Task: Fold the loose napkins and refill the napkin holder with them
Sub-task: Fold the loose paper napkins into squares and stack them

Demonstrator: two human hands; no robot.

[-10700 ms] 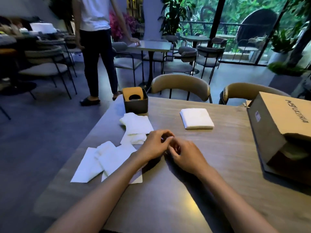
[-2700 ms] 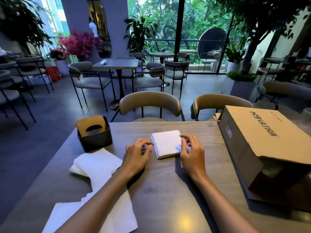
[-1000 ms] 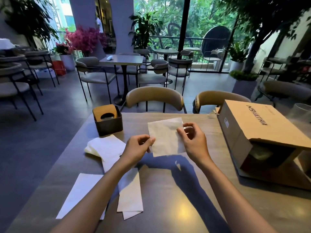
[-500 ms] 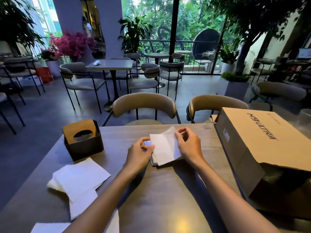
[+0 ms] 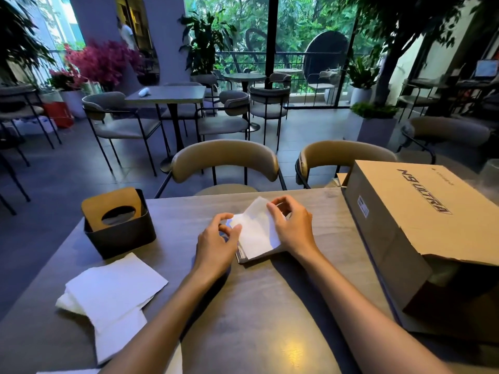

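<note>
A white napkin point(image 5: 256, 233) lies partly lifted over a stack of folded napkins point(image 5: 244, 256) at the middle of the table. My left hand point(image 5: 216, 240) pinches its left edge. My right hand point(image 5: 293, 228) pinches its far right corner, which stands raised off the stack. The dark napkin holder point(image 5: 120, 233) with a tan lid stands at the far left of the table, apart from both hands. Several loose white napkins point(image 5: 113, 290) lie unfolded in front of the holder, at the near left.
A large cardboard box point(image 5: 421, 228) lies on its side along the right of the wooden table point(image 5: 270, 306). Two tan chairs point(image 5: 224, 163) stand at the far edge. More tables and chairs fill the room beyond.
The napkin that I held up in the air a second ago has come down onto the stack. Both hands still pinch it, and its far corner remains raised.
</note>
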